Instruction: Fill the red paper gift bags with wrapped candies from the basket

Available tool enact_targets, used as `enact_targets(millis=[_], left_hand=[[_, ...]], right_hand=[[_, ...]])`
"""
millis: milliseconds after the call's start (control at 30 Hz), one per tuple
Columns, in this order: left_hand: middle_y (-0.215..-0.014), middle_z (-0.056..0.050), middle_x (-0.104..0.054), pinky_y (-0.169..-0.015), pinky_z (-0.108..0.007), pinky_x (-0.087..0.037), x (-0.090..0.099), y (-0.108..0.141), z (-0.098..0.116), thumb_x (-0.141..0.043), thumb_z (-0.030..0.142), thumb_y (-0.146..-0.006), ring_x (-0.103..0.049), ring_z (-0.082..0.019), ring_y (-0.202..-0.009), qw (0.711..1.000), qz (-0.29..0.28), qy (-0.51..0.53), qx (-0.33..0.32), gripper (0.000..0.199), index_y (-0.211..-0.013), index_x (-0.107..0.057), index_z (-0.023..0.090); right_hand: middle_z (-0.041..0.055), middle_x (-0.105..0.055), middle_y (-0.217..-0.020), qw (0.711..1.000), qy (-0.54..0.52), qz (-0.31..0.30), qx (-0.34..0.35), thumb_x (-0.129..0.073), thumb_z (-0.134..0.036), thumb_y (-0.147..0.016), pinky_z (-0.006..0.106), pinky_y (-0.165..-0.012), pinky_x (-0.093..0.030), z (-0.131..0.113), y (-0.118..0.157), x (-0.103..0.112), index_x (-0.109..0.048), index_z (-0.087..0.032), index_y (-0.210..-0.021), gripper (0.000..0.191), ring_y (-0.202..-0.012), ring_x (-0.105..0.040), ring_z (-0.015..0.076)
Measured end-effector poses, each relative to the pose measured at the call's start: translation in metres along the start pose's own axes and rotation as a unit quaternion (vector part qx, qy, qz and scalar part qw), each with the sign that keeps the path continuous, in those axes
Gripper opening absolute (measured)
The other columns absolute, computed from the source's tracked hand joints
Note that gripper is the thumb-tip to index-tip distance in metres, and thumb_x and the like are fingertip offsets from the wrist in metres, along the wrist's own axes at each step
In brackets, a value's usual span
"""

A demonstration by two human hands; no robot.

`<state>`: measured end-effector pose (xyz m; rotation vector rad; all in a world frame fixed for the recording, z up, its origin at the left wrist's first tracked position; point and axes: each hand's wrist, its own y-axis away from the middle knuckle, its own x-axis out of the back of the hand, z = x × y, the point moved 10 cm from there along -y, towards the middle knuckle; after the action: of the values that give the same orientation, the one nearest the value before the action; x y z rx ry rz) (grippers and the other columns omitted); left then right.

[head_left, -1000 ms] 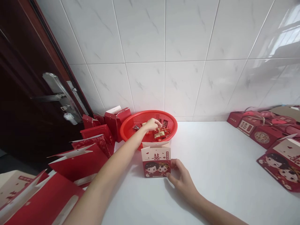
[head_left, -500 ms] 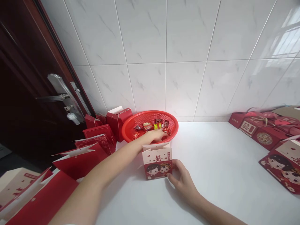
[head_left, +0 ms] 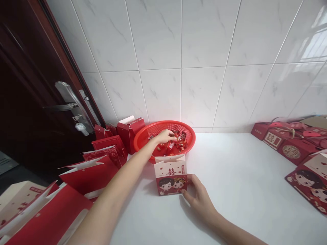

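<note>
Pale tiles (head_left: 201, 44) back a white table (head_left: 245, 177), where a red basket (head_left: 163, 126) of wrapped sweets (head_left: 170, 146) sits just behind a small red-and-cream box (head_left: 170, 178). The box stands upright, top flaps raised. The right hand (head_left: 198, 195) has its thumb on the box's front lower corner and its fingers bent round the side, lightly closed on it. That hold should be firm enough to stop tipping, yet soft enough to spare the thin-looking sides. The left hand (head_left: 165, 136) reaches over the sweets, fingers curved and near together; whether they pinch one, I cannot tell. Picking with the fingertips seems best, with the wrist high enough to clear the basket's rim and those raised flaps.
</note>
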<state>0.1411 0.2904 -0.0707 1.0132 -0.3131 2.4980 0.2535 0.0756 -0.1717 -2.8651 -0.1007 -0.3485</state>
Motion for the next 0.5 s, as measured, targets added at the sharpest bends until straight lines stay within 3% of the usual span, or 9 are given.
enact_targets(millis=[67,233,500], left_hand=[[-0.059,0.003,-0.057,-0.058,-0.027,-0.038,0.001,-0.002,-0.003,-0.078,0.037,-0.069,-0.05,-0.014,-0.059,0.998,0.003,0.056,-0.013,0.026,-0.06,-0.063,0.017],[-0.078,-0.004,-0.071,-0.07,-0.03,-0.046,0.005,-0.003,0.001,-0.085,0.044,-0.063,-0.06,-0.017,-0.073,0.985,0.021,0.168,-0.03,0.035,-0.077,-0.073,0.014],[-0.092,-0.007,-0.074,-0.084,-0.033,-0.05,0.008,-0.002,0.012,-0.079,0.053,-0.075,-0.064,-0.019,-0.087,0.981,0.046,0.179,-0.063,0.042,-0.086,-0.073,0.013]], right_hand=[[0.0091,-0.068,-0.108,1.0,0.0,-0.001,-0.002,-0.055,-0.024,-0.081,0.043,-0.091,-0.051,0.0,0.0,0.001,-0.06,-0.022,-0.103,0.022,-0.102,-0.064,0.027],[0.0083,-0.068,-0.109,1.0,0.001,-0.006,-0.004,-0.055,-0.025,-0.081,0.04,-0.091,-0.051,0.0,-0.003,0.002,-0.059,-0.022,-0.102,0.022,-0.101,-0.064,0.0251],[0.0078,-0.071,-0.107,1.0,0.012,-0.001,0.002,-0.056,-0.024,-0.082,0.039,-0.089,-0.052,-0.004,-0.003,0.005,-0.061,-0.022,-0.103,0.021,-0.099,-0.065,0.0247]])
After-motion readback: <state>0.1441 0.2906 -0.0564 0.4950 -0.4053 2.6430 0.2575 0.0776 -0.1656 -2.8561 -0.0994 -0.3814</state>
